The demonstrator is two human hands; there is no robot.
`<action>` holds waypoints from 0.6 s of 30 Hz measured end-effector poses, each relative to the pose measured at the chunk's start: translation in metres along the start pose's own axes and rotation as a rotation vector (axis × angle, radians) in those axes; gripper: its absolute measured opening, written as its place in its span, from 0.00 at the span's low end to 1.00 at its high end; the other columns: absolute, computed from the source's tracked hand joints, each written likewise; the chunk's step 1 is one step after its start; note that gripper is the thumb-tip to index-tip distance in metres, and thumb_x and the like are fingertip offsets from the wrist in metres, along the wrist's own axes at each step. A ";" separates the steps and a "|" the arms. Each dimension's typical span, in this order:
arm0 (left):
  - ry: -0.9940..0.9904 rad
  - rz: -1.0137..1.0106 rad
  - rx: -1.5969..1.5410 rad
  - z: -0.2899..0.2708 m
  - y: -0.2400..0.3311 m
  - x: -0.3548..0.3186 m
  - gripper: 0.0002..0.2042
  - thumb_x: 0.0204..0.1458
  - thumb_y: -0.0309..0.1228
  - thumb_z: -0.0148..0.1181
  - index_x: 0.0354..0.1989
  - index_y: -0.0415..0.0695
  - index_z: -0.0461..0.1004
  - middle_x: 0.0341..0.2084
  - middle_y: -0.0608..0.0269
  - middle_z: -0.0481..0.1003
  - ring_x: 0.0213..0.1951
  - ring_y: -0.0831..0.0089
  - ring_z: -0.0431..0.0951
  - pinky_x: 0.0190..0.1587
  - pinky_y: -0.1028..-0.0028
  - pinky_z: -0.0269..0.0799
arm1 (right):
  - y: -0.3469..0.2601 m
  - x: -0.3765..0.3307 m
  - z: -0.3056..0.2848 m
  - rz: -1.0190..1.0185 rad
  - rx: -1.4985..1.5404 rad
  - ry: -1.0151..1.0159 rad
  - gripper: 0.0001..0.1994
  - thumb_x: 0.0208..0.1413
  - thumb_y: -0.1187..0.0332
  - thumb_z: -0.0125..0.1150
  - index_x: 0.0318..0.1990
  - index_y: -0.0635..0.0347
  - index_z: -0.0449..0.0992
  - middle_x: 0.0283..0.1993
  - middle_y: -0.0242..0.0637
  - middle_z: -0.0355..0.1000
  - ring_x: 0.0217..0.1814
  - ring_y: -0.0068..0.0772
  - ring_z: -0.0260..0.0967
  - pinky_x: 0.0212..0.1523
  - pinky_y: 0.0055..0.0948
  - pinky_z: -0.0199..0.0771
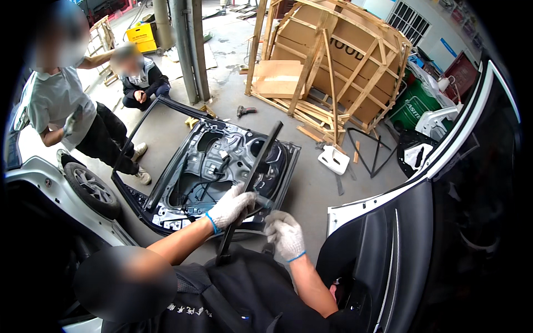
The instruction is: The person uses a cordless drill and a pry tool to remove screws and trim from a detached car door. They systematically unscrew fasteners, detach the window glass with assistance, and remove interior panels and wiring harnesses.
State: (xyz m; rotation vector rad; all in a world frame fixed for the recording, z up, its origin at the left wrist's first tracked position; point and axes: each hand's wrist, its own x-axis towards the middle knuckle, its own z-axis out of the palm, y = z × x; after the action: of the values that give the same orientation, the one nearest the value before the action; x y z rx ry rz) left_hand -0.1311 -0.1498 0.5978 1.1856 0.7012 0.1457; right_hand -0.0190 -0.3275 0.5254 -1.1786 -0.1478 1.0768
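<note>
My left hand [232, 206], in a white knit glove with a blue cuff, is closed around a long black trim strip [263, 152]. The strip slants upright in front of my chest, its lower end close to my dark jacket. My right hand [286, 235], gloved alike, is just right of the strip with its fingers curled together. Something thin and pale, smeared, shows between the two hands; I cannot make out what it is. Beyond them a bare car door [222, 161], its inner metal and wiring exposed, lies with its window frame toward the far left.
A white car with a wheel [91, 186] is at left; an open door [388, 238] stands at right. Two people [69, 105] are at far left, one standing, one crouching. A wooden crate [333, 61], a power tool [247, 111] and a white jug-like part [334, 161] lie beyond.
</note>
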 end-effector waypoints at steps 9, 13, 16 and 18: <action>0.059 -0.010 -0.687 -0.042 0.009 0.024 0.15 0.65 0.48 0.45 0.35 0.51 0.67 0.16 0.76 0.60 0.15 0.81 0.58 0.16 0.80 0.51 | -0.030 -0.034 0.041 -0.171 -0.409 -0.150 0.09 0.60 0.76 0.56 0.47 0.65 0.75 0.34 0.33 0.74 0.26 0.13 0.66 0.25 0.16 0.66; 0.083 0.066 -0.727 -0.054 0.005 0.021 0.22 0.65 0.57 0.41 0.34 0.51 0.68 0.15 0.73 0.59 0.16 0.77 0.58 0.18 0.77 0.53 | -0.041 -0.047 0.047 -0.081 -0.418 -0.174 0.09 0.58 0.76 0.60 0.46 0.66 0.75 0.37 0.34 0.76 0.30 0.16 0.69 0.30 0.19 0.70; 0.115 0.098 -0.725 -0.054 0.009 0.016 0.24 0.64 0.59 0.40 0.34 0.51 0.69 0.12 0.73 0.56 0.15 0.76 0.57 0.17 0.76 0.53 | -0.040 -0.042 0.042 -0.337 -0.570 -0.206 0.10 0.57 0.76 0.62 0.46 0.65 0.76 0.37 0.34 0.76 0.32 0.19 0.71 0.34 0.23 0.73; 0.015 0.140 -0.813 -0.059 0.006 0.018 0.25 0.64 0.59 0.39 0.33 0.50 0.71 0.11 0.74 0.54 0.13 0.77 0.55 0.15 0.76 0.52 | -0.041 -0.040 0.041 -0.427 -0.646 -0.193 0.11 0.57 0.76 0.63 0.47 0.66 0.76 0.37 0.35 0.77 0.33 0.20 0.72 0.37 0.24 0.75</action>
State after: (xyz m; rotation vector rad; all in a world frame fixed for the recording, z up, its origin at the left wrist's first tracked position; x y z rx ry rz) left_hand -0.1495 -0.0917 0.5844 0.4490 0.4898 0.5054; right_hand -0.0401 -0.3288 0.5931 -1.5178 -0.9116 0.7726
